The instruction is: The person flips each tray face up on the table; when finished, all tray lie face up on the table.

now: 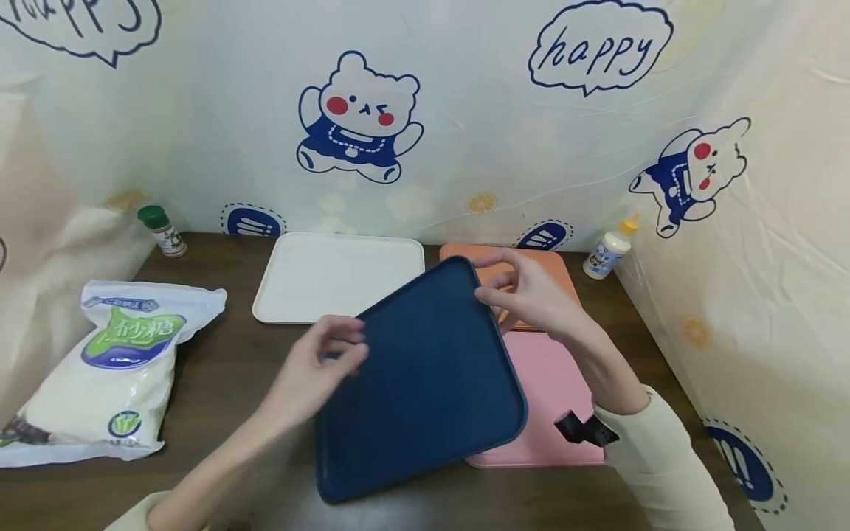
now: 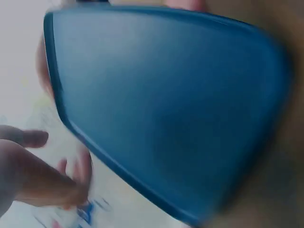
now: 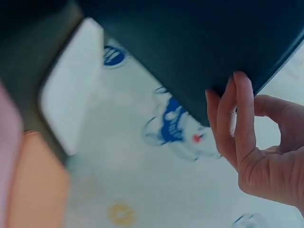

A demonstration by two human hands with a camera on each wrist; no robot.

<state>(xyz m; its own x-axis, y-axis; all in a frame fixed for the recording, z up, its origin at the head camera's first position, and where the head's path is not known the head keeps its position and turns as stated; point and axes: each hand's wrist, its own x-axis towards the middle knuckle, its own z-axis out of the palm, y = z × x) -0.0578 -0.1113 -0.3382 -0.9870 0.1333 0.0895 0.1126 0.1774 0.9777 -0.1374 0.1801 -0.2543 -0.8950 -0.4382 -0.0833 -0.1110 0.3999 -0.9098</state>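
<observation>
A dark blue rectangular tray (image 1: 418, 376) is held up at a tilt above the table, its corner pointing away. My right hand (image 1: 531, 295) pinches the tray's upper right edge near that corner, with the fingers on the underside, as the right wrist view shows. By the tray's left edge is my left hand (image 1: 325, 365), fingers loosely bent and thumb apart from them. In the left wrist view the left hand (image 2: 42, 178) stands beside the tray (image 2: 161, 99) without gripping it.
A white tray (image 1: 339, 276) lies at the back, an orange tray (image 1: 554, 269) right of it, and a pink tray (image 1: 551, 398) in front. A sugar bag (image 1: 99, 391) lies left. A green-capped shaker (image 1: 166, 236) and yellow-capped bottle (image 1: 607, 251) stand at the back corners.
</observation>
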